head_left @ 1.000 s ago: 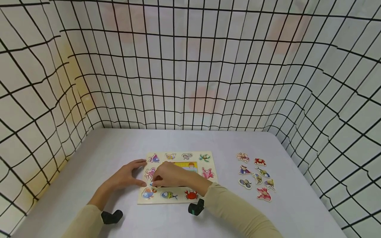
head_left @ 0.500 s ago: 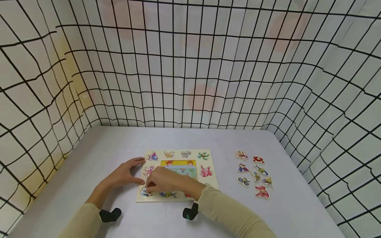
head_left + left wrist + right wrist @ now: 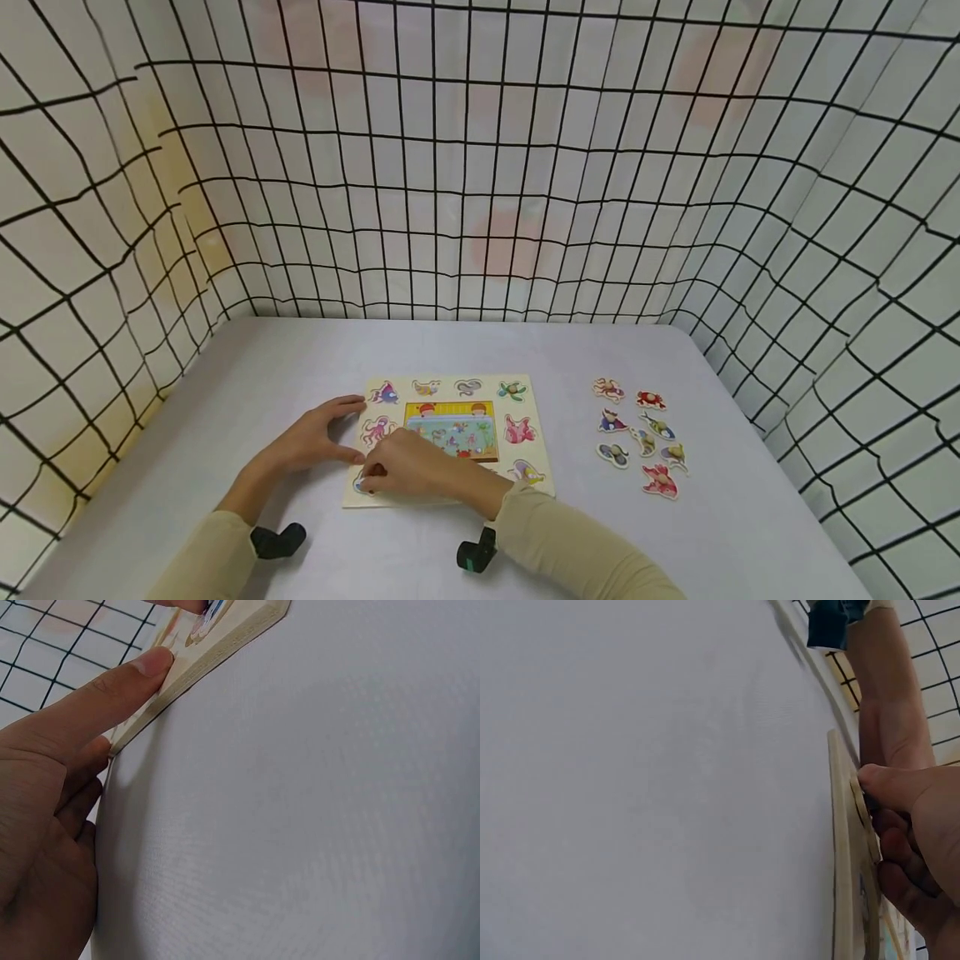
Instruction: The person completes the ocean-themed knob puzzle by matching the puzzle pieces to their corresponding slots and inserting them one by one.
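Observation:
A pale wooden peg puzzle board [image 3: 486, 388] printed with sea animals lies on the table. My left hand [image 3: 311, 437] rests at its left edge, fingers extended, with the thumb [image 3: 154, 664] on the board's face. Over the board's lower left corner, my right hand [image 3: 412, 462] pinches a puzzle piece [image 3: 861, 801] between thumb and curled fingers. The piece lies close against the board, with a bit of blue and white showing in the left wrist view; the fingers hide most of it. A green turtle piece [image 3: 512, 390] sits at the upper right of the board.
Several loose pieces lie to the right of the board, among them an octopus [image 3: 607, 389], a red crab [image 3: 651, 400] and a pink starfish [image 3: 660, 482]. Black wire mesh [image 3: 465, 183] stands behind the table and along both sides.
My right hand has moved down and left to the board's lower left corner, uncovering the middle picture. My left hand keeps its place at the edge.

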The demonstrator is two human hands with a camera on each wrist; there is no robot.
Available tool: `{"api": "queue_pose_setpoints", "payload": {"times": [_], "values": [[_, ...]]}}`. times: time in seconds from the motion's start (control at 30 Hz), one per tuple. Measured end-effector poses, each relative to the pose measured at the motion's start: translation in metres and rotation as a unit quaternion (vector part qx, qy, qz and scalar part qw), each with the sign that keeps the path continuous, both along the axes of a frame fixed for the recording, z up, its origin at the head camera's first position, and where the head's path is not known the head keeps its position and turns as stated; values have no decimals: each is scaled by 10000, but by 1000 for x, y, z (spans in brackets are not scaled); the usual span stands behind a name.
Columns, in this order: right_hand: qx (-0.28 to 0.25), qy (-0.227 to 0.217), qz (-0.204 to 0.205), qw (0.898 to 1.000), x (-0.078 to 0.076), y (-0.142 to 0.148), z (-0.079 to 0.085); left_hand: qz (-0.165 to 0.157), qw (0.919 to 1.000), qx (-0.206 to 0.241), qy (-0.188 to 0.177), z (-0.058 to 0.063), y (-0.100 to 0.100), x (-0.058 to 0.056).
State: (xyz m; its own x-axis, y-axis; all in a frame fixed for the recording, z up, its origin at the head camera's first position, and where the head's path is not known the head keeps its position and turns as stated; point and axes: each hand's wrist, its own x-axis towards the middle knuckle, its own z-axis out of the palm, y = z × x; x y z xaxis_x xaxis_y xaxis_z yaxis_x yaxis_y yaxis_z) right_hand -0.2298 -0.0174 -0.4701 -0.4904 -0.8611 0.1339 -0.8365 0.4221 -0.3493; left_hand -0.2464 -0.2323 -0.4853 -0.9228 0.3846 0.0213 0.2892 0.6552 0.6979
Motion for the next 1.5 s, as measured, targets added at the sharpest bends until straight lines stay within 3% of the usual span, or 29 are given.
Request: {"api": "queue_pose_setpoints", "payload": {"times": [0.2,0.47,0.63,0.83,1.17,1.5], "values": [[-303,617,-10,9976,5,3,-7,-56,9999,72,58,-2,-4,-1],[-650,1337,277,9885,4,5,-12,-113,9998,132,89,-1,-7,-2],[-596,1762,527,9811,0,5,-14,-70,9999,56,46,1,-6,-4],[-305,1361,586,9885,-1,4,-8,-101,9999,52,37,2,-6,-5],[75,555,218,9982,-1,8,1,-136,9998,131,4,1,-6,-4],[-78,214,81,9997,-7,27,10,-133,9998,163,42,-2,-4,-2]]}}
